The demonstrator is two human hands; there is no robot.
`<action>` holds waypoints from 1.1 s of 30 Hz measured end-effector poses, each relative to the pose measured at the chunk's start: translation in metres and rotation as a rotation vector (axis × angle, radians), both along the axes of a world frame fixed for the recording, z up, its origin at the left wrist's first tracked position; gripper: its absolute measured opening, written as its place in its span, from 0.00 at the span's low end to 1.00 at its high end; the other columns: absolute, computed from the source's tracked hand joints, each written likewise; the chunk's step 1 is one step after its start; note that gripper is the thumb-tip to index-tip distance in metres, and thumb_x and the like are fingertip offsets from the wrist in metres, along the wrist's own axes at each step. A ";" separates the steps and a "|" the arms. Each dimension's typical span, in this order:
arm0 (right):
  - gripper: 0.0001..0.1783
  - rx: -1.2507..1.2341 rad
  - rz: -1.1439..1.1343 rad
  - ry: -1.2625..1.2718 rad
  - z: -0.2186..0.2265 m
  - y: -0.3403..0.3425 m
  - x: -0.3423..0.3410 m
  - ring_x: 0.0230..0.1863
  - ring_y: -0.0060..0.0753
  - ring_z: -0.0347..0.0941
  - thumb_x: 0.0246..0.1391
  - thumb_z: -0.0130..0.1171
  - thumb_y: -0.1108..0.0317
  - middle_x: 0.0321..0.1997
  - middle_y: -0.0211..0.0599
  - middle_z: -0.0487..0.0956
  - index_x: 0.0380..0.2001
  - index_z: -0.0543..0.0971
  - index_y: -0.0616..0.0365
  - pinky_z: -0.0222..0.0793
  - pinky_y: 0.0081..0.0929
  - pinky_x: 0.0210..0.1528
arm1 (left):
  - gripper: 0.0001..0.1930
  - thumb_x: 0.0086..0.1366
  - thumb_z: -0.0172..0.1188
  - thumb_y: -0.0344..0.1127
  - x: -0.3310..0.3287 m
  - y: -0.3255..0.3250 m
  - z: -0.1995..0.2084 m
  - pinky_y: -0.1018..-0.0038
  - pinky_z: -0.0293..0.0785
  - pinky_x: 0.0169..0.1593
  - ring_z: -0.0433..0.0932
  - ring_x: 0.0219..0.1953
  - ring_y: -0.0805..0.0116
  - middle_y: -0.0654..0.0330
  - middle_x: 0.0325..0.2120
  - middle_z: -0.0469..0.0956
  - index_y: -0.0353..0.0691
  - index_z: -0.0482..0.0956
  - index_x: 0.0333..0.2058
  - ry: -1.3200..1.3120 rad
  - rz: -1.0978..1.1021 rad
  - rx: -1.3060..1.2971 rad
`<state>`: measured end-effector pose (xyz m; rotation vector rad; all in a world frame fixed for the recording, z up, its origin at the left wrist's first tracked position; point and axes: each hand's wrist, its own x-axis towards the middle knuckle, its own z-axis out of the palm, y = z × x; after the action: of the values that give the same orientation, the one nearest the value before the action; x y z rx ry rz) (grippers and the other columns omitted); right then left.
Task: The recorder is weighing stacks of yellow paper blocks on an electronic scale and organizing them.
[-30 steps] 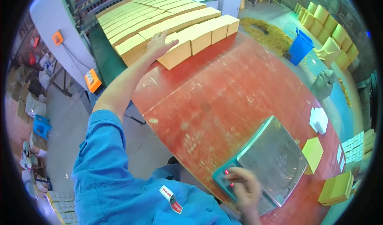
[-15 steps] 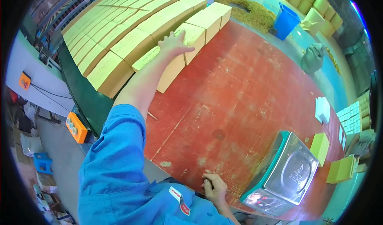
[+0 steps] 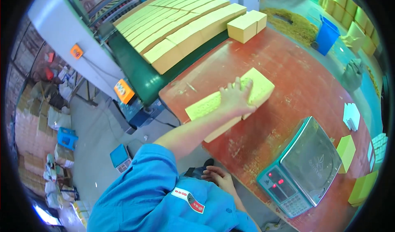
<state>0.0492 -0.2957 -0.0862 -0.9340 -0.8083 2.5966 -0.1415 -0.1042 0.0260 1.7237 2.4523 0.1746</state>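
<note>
Two long pale-yellow blocks with rough tops lie roughly end to end on the red table (image 3: 296, 75), the nearer block (image 3: 202, 107) at its near left edge and the farther block (image 3: 262, 87) further right. Across the top, near where they meet, rests my left hand (image 3: 236, 99), fingers spread and thumb toward the right side. It presses on the blocks without wrapping round them. Low in front of my body, by the table's near edge, my right hand (image 3: 222, 179) hangs with loosely bent, parted fingers and nothing visible in it.
Rows of similar blocks (image 3: 177, 42) sit on a green belt (image 3: 140, 69) at the far left. Two more blocks (image 3: 242, 31) stand at the table's far edge. A scale (image 3: 319, 162) with lit red digits occupies the near right. Orange button boxes (image 3: 123, 91) flank the belt.
My left hand has drawn two blocks away from the others, toward me across the table. My right hand has stayed low by the table edge. The view has shifted leftward.
</note>
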 end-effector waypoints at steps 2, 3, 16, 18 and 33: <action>0.20 -0.183 0.025 0.044 -0.023 -0.017 0.016 0.50 0.40 0.75 0.59 0.55 0.72 0.51 0.44 0.76 0.54 0.70 0.64 0.71 0.36 0.52 | 0.54 0.45 0.62 0.68 0.030 -0.033 0.001 0.41 0.59 0.58 0.56 0.65 0.40 0.41 0.67 0.49 0.58 0.50 0.69 0.007 0.014 -0.017; 0.25 -0.266 -0.039 0.148 -0.032 -0.021 0.024 0.57 0.42 0.68 0.60 0.54 0.67 0.58 0.44 0.70 0.58 0.66 0.62 0.64 0.40 0.59 | 0.55 0.44 0.62 0.70 0.044 -0.047 0.001 0.40 0.56 0.60 0.53 0.66 0.39 0.41 0.67 0.47 0.57 0.49 0.69 -0.009 -0.023 -0.004; 0.34 -0.304 -0.136 0.348 -0.037 -0.021 -0.008 0.69 0.36 0.55 0.61 0.49 0.57 0.69 0.31 0.59 0.68 0.54 0.48 0.47 0.46 0.67 | 0.54 0.43 0.65 0.68 0.018 -0.203 -0.011 0.45 0.48 0.66 0.51 0.67 0.37 0.39 0.66 0.52 0.51 0.55 0.67 0.108 -0.137 0.057; 0.33 -0.167 -0.120 0.244 -0.069 -0.010 -0.013 0.68 0.33 0.57 0.60 0.50 0.57 0.67 0.30 0.63 0.67 0.56 0.45 0.48 0.44 0.66 | 0.51 0.45 0.65 0.63 0.020 -0.199 -0.012 0.46 0.50 0.65 0.52 0.67 0.39 0.41 0.66 0.53 0.52 0.57 0.67 0.059 -0.133 0.130; 0.32 1.307 -0.196 -0.046 0.085 -0.011 0.112 0.68 0.56 0.54 0.53 0.60 0.57 0.67 0.50 0.58 0.59 0.67 0.57 0.51 0.42 0.68 | 0.29 0.66 0.49 0.43 0.052 -0.257 0.004 0.61 0.66 0.61 0.70 0.58 0.55 0.49 0.59 0.67 0.37 0.59 0.63 -1.839 0.272 0.175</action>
<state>0.1611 -0.3070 -0.0011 -0.5583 -1.8854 1.3263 -0.0893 -0.3613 0.0297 0.4677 1.1251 1.2733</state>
